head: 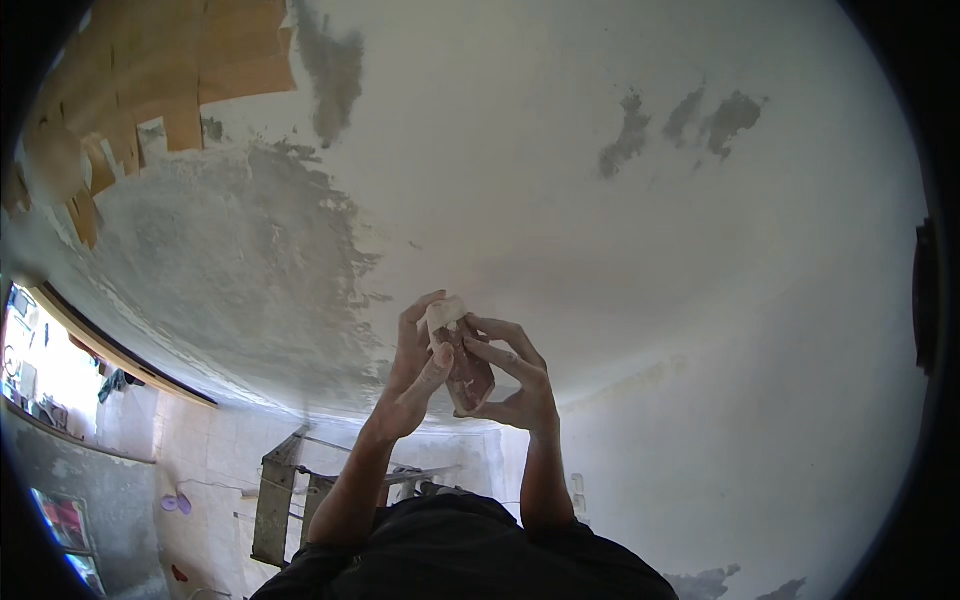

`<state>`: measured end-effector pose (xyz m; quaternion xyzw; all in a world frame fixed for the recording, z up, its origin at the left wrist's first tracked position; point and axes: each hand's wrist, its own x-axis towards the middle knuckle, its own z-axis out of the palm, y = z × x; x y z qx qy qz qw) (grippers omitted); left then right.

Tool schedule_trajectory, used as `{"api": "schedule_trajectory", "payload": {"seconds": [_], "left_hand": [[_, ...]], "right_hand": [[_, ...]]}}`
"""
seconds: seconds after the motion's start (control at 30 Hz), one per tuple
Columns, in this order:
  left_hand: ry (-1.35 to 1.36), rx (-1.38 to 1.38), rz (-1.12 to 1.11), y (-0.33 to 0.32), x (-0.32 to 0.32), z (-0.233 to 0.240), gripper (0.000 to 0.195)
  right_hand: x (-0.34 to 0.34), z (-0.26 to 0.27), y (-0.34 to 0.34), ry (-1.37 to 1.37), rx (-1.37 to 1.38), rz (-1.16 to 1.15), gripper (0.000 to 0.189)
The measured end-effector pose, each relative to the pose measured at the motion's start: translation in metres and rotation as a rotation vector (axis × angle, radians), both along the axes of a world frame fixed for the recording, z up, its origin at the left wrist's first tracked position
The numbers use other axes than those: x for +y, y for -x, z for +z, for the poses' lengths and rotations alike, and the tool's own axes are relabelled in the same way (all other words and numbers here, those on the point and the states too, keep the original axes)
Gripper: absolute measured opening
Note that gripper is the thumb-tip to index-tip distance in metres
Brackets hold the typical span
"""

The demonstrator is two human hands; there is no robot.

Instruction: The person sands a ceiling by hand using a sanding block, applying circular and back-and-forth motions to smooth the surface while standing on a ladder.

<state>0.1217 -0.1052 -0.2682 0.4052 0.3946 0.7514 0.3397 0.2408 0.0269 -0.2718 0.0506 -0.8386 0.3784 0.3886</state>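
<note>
Both of my hands hold a small block [471,379] in front of my chest. Its face is reddish brown, like sandpaper, with whitish smears. A pale, dusty end [448,310] shows at the top. My left hand [412,382] grips the left side, thumb across the face and fingers behind the upper end. My right hand [529,375] holds the right side, with fingertips on the upper edge and face and the thumb at the lower end. White dust coats my fingers. The back of the block is hidden.
A white plastered surface [510,165] with grey patches [225,225] spreads above my hands. Brown sheets [240,52] cover its upper left. Lower left stand a weathered ladder-like frame [274,502] and purple slippers [176,503] on a pale floor [202,435]. A bright opening [52,360] lies farther left.
</note>
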Motion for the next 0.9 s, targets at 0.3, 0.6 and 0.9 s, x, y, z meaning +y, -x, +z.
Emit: {"api": "schedule_trajectory", "payload": {"seconds": [0.3,0.6,0.9], "left_hand": [[0.027,-0.021,0.059,-0.007,-0.007,0.002,0.080],[0.053,1.524,0.525,-0.028,-0.008,0.022,0.081],[-0.371,1.421,0.439,-0.026,0.035,0.009,0.076]], "right_hand": [[-0.002,-0.004,-0.010,0.027,-0.003,-0.006,0.068],[-0.004,0.006,-0.045,0.420,-0.034,-0.222,0.021],[-0.011,0.021,-0.078,0.431,-0.191,-0.263,0.020]]}}
